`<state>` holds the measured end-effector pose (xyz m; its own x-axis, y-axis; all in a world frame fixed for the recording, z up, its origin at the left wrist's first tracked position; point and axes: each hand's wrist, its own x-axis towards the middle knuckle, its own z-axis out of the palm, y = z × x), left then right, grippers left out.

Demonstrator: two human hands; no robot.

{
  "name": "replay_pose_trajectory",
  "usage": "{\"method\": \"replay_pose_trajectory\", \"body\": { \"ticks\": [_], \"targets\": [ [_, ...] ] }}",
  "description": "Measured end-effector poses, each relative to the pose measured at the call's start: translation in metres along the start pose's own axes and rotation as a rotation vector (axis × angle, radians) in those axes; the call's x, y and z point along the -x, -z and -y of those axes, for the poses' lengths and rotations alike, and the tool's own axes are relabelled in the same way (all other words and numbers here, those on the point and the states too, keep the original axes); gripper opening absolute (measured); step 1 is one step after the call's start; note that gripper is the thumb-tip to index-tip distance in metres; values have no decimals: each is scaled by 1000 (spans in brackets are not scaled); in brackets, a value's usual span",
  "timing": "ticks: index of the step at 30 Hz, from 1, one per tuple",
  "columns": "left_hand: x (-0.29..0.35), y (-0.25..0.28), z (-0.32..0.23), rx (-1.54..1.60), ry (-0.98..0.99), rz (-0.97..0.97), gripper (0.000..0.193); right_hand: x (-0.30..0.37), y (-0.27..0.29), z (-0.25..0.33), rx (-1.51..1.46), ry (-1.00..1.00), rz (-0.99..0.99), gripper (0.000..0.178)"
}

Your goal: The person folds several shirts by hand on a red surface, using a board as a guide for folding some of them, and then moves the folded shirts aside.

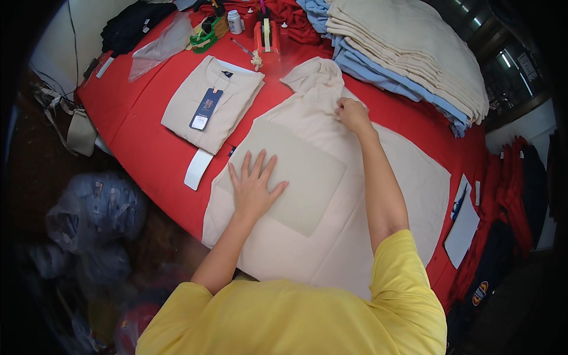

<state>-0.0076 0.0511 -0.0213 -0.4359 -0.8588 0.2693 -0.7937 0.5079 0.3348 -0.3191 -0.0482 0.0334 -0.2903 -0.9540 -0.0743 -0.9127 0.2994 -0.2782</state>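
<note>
1 soft cream garment point(393, 171), lightly creased, lies spread on the red desk point(139, 142) in front of the person, its far end bunched into loose folds. A thin, flat, square-cornered board point(302, 183), greyish beige, rests on it, hiding part of the cloth. The left hand point(253, 188) grips nothing: its fingers fan out, palm down on the board. The right hand point(354, 115) has its fingers curled, pinching the cloth beyond the board. Just beside, at the left, sits 1 neatly folded cream shirt point(183, 115) bearing a dark rectangular tag point(206, 109). Farther back are a crinkled clear plastic bag point(160, 50), 2 tape dispensers, green point(204, 36) and red point(258, 42), and a thick layered stack of cream garments point(414, 44) over light-blue ones point(384, 80).
</note>
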Motion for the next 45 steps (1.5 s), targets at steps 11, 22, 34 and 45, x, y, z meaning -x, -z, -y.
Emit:
{"method": "replay_pose_trajectory", "body": {
  "ticks": [11,22,34,45],
  "targets": [
    [9,-19,19,-5,-33,-108,84,120,-96,102,89,542,-160,52],
    [10,-1,15,-16,-109,-124,51,188,26,-67,-216,55,-126,42],
    [8,-8,22,110,-151,-156,42,436,60,-205,124,-428,-431,18],
    [-4,30,8,122,-117,273,53,402,9,-215,-343,-332,-951,21]
  ]
}}
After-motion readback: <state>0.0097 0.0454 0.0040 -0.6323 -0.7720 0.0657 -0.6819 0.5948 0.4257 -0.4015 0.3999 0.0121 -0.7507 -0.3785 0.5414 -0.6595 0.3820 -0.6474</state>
